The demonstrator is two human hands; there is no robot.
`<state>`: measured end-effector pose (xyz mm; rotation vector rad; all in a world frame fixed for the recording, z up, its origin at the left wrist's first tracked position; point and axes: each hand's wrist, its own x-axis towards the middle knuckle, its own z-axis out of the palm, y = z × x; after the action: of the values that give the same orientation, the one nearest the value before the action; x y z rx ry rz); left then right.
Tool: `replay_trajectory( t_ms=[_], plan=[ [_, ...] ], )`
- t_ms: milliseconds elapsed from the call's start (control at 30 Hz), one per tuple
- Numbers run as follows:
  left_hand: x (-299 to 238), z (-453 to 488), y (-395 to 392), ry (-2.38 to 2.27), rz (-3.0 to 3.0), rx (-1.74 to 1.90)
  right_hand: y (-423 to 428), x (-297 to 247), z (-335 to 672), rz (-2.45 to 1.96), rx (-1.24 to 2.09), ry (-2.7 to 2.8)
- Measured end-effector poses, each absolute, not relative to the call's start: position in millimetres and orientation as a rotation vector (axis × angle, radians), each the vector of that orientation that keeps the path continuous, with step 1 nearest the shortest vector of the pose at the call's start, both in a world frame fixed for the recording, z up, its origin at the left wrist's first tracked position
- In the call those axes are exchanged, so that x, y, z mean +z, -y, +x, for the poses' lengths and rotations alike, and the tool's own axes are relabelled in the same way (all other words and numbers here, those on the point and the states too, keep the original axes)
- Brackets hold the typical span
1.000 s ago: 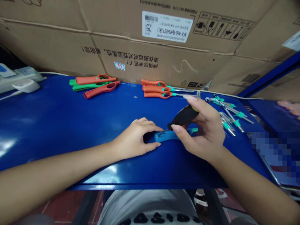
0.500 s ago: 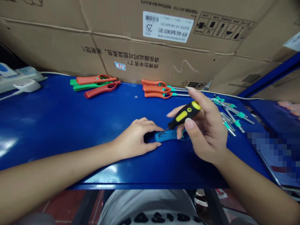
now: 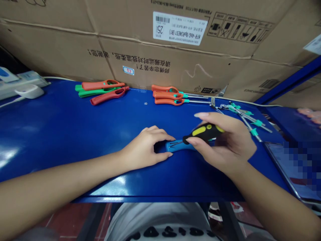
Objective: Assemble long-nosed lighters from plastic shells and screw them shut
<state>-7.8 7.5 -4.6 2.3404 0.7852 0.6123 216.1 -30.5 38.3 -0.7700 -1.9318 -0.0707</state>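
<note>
Hands work close together near the front of the blue enamelled tabletop (image 3: 62,134). The left hand (image 3: 146,145) is arched, its thumb and fingers closed around the end of a blue plastic lighter body (image 3: 179,146), which lies flat on the tabletop. The right hand (image 3: 225,144) grips a black-and-yellow screwdriver (image 3: 204,132) between thumb and fingers, and its thin steel shaft (image 3: 177,143) lies along the top of the blue piece.

That body looks light and stiff, and it could skid on the glossy surface, so pinning it down at the thick end seems the surest hold. Nothing stands between the hands and it.

Farther back lie three orange lighter bodies with metal nozzles (image 3: 168,95) and a cluster of orange-red and green lighter bodies (image 3: 102,88). Steel rods with teal collars (image 3: 253,123) lie just beyond the right hand. A power strip (image 3: 25,82) sits far left, and cardboard cartons (image 3: 175,67) line the back edge.
</note>
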Motion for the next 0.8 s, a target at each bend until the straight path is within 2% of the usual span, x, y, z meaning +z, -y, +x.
replay_trajectory(
  t_ms=[67,200,267,433,633,800],
  plan=[
    [-4.5,-7.4,-7.7,-0.789,2.337,0.599,30.9,38.9,217.6,-0.765,-0.118,1.899],
    [-5.0,-6.5,-8.5,-0.794,2.341,0.608,29.4,35.7,219.2,-0.810,0.226,1.890],
    [-5.3,-6.4,-8.7,-0.794,2.344,0.610,28.2,34.3,219.8,-0.821,0.275,1.880],
    [-5.2,-6.5,-8.6,-0.786,2.342,0.607,28.4,34.5,222.7,-0.786,-0.063,1.796],
    [-5.4,-6.5,-8.0,-0.787,2.343,0.616,33.0,38.7,218.4,-0.784,0.205,1.862],
    [-6.2,-7.1,-8.9,-0.776,2.339,0.618,33.9,40.4,221.2,-0.708,-0.149,1.891]
  ],
)
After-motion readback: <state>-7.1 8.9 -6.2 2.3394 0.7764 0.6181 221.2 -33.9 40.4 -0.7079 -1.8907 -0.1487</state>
